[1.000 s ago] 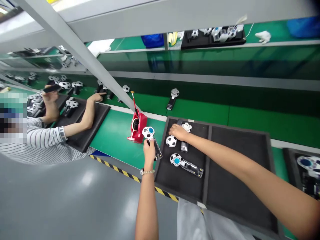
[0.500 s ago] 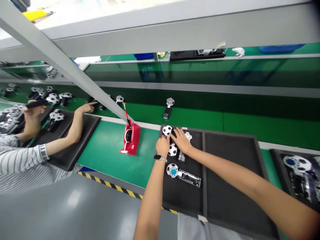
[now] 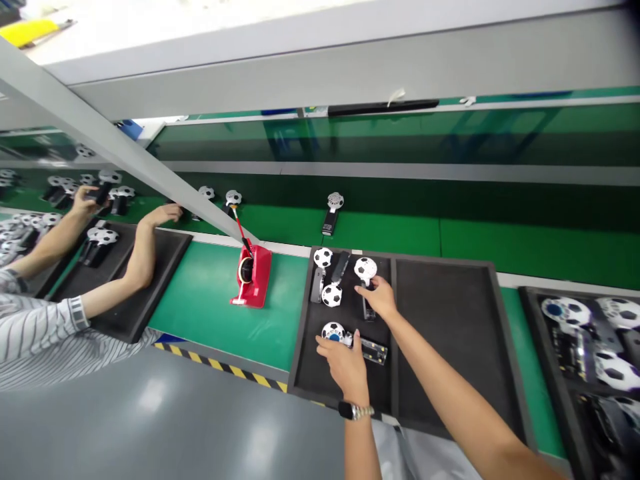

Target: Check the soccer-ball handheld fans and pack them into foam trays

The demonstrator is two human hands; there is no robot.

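My left hand [image 3: 343, 365] lies spread over a ball-patterned handheld fan with a blue centre [image 3: 333, 331] and a clear handle [image 3: 374, 351], in the black foam tray [image 3: 445, 333]. The thumb stands apart from the fingers. My right hand [image 3: 379, 297] grips a second fan, whose black-and-white ball head [image 3: 365, 268] sticks out above my fingers. Further left in the same compartment lie two loose ball-patterned fan heads [image 3: 323, 257] [image 3: 331, 295] and a dark handle [image 3: 341, 267].
A red dispenser [image 3: 253, 277] stands on the green bench [image 3: 210, 313] left of the tray. Fans [image 3: 333, 213] stand on the far belt. A co-worker's striped sleeve [image 3: 35, 340] and hands [image 3: 160, 215] work at a tray [image 3: 150, 293] to the left. Another tray [image 3: 565, 347] holds fans at right.
My left hand has moved from the loose parts at the tray's far side down onto the blue-centred fan. My right hand now grips a fan, and the camera has turned slightly.
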